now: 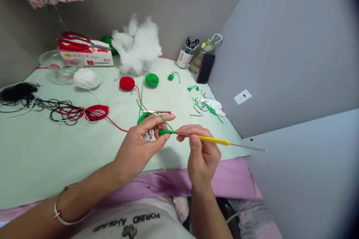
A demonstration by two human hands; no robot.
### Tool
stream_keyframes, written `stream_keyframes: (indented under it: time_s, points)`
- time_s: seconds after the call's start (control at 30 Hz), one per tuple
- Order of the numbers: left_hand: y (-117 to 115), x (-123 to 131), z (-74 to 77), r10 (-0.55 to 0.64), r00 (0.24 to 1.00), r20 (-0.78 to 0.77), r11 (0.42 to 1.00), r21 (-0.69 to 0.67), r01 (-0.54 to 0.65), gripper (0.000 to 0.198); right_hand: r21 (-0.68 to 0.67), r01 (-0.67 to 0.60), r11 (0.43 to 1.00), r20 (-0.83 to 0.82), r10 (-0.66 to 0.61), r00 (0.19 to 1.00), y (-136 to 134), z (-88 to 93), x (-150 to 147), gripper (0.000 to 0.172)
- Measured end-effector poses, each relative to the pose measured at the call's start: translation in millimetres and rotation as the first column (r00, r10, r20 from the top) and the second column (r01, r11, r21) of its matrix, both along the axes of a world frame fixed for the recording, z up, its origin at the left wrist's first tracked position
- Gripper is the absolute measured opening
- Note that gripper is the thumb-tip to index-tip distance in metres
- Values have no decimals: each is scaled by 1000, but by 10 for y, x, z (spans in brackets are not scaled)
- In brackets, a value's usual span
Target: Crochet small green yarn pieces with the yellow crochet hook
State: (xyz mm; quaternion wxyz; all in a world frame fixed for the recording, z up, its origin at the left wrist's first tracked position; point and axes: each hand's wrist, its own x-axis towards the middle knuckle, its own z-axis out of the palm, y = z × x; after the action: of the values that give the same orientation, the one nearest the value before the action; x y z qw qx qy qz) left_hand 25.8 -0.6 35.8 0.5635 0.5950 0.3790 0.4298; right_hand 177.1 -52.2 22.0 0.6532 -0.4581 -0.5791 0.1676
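Observation:
Between the thumb and fingers of my left hand (144, 138) is a small green crochet piece (163, 132). Green yarn (167, 122) runs over that hand's fingers down to the work. My right hand (202, 151) grips a crochet hook (214, 140) by its yellow handle, and the hook's left tip meets the green piece. Its other metal end sticks out to the right. Just behind my left hand lie a coil of green yarn (142, 118), partly hidden by the fingers, and a small orange-handled cutter or snips (161, 112).
Farther back are a red yarn ball (127, 83), a green yarn ball (152, 80), white stuffing (137, 46) and a white yarn ball (86, 78). Red scissors (74, 42) top a box (98, 59). At right stand a phone (206, 68), bottle (197, 59), pen cup (184, 56) and yarn scraps (210, 108).

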Motion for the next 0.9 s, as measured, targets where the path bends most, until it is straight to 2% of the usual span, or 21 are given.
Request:
stream_keyframes:
  time_s: [0.13,0.2,0.3,0.37,0.4,0.43,0.5,0.6,0.67,0.73,0.8,0.9]
  points:
    - [-56,22,-17,97,995,-14,987,132,-94,32,137,47,990,232,-78,970,-18,-60,5,25]
    - [-72,33,-6,110,994,4,987,121,-110,32,197,75,978,304,-134,943,-18,-133,7,26]
    - [-53,39,14,49,996,79,998,-53,-45,40,268,160,950,451,-270,851,-5,-244,-10,35]
    - [-8,30,10,-55,978,201,961,-257,106,47,316,202,927,479,-340,809,9,-270,-25,40]
    - [20,21,2,-96,957,275,917,-349,192,49,316,212,925,443,-341,829,16,-260,-28,39]
    - [49,12,-7,-116,933,341,870,-419,261,50,277,184,943,385,-284,878,24,-236,-28,36]
    - [95,-5,-20,-108,908,405,816,-485,313,48,127,148,981,153,-166,974,42,-161,-17,26]
    - [109,-6,-9,-76,922,380,858,-446,255,44,-12,50,999,-161,-51,986,74,-61,-4,23]
    - [88,9,12,-88,928,362,882,-405,242,42,-44,-19,999,-197,10,980,89,-42,-13,20]
    - [60,30,22,-89,934,346,899,-375,225,42,-40,-8,999,-134,2,991,90,-63,-33,18]
    - [40,53,12,-57,939,338,914,-360,185,43,-4,63,998,13,-63,998,76,-109,-51,21]
    - [44,84,-34,-36,924,382,885,-417,207,46,151,146,978,306,-187,933,53,-176,-48,32]
